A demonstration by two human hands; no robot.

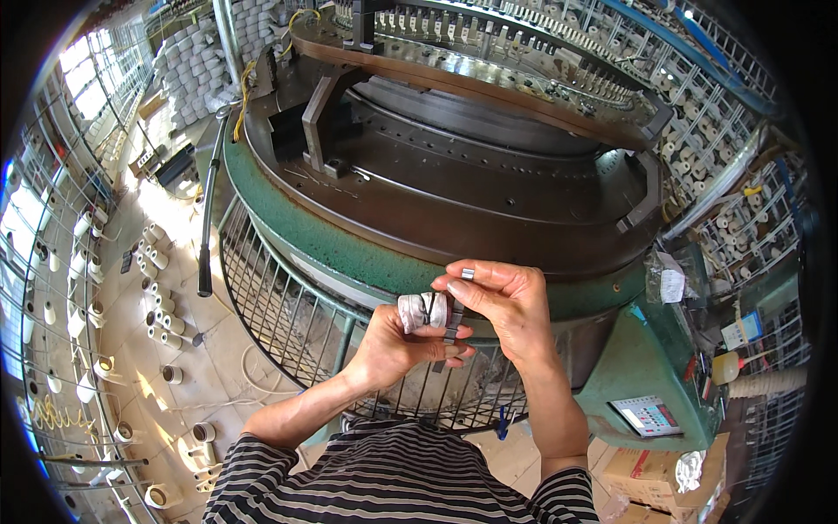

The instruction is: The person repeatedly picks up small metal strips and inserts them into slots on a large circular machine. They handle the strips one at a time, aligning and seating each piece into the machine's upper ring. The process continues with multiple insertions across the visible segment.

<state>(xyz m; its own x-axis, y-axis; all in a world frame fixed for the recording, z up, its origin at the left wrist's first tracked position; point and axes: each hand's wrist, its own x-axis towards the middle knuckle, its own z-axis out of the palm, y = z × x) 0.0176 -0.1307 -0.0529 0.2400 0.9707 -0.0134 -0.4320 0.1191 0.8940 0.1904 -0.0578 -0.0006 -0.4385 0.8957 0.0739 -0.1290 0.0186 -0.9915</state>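
Above the front rim of a circular knitting machine, my two hands are close together. My left hand grips a rolled white cloth bound with a dark band. A flat grey metal piece lies by that hand's fingertips, partly covered by them. Between thumb and fingers, my right hand pinches a small shiny metal part. Its lower portion is hidden by the thumb, so I cannot tell whether it joins the grey piece below.
A long-handled wrench leans upright at the machine's left edge. Below the rim curves a barred metal guard. Yarn cones stand on the tiled floor. To the right are a control panel and a cardboard box.
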